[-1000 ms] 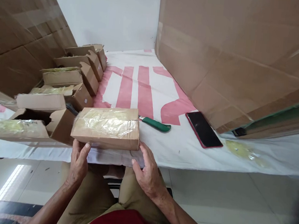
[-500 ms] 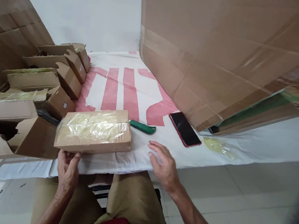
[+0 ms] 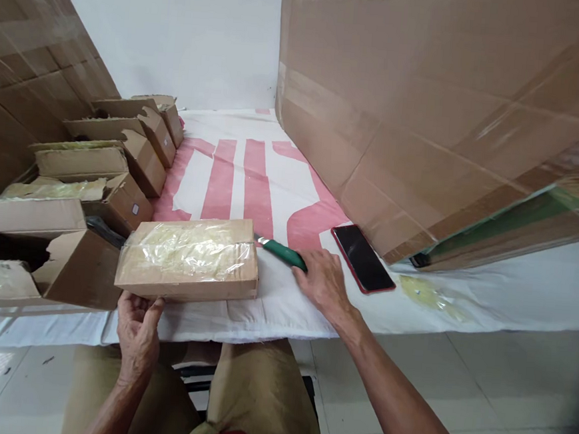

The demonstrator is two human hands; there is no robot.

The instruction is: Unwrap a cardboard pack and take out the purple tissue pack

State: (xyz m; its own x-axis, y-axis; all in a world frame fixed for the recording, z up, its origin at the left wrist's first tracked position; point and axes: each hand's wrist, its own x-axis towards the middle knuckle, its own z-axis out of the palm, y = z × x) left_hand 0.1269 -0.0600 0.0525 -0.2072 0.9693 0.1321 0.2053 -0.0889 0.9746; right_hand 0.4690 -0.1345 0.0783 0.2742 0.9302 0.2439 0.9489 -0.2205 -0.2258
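Khaki cloth covers your lap at the near edge, and just above it your left hand (image 3: 137,329) curls loosely under the near left corner of a flat cardboard box (image 3: 189,259), fingers bent against its lower edge, steadying it more than gripping it. That box lies flat near the front edge of the worktop (image 3: 489,293), which is draped in a white sheet with red stripes. Its top is covered by a wrinkled clear film with something pale yellow under it, and the brown card shows at the sides and the right end; it looks sealed.

Your right hand (image 3: 322,283) has settled on the near end of a green-handled knife (image 3: 281,252) lying just right of the box, with its tip touching the box's far right corner. The fingers are half bent over the handle, laid on it but not yet closed round it. By the look of things you are at the pick-up of the knife, and the next move calls for a firm grip on the handle while the left hand keeps the box from sliding.

Right of the knife lies a dark phone (image 3: 363,258) in a red case. Farther left, a row of opened small boxes (image 3: 123,170) runs toward the wall, and a large cardboard sheet (image 3: 453,109) leans across the far right.
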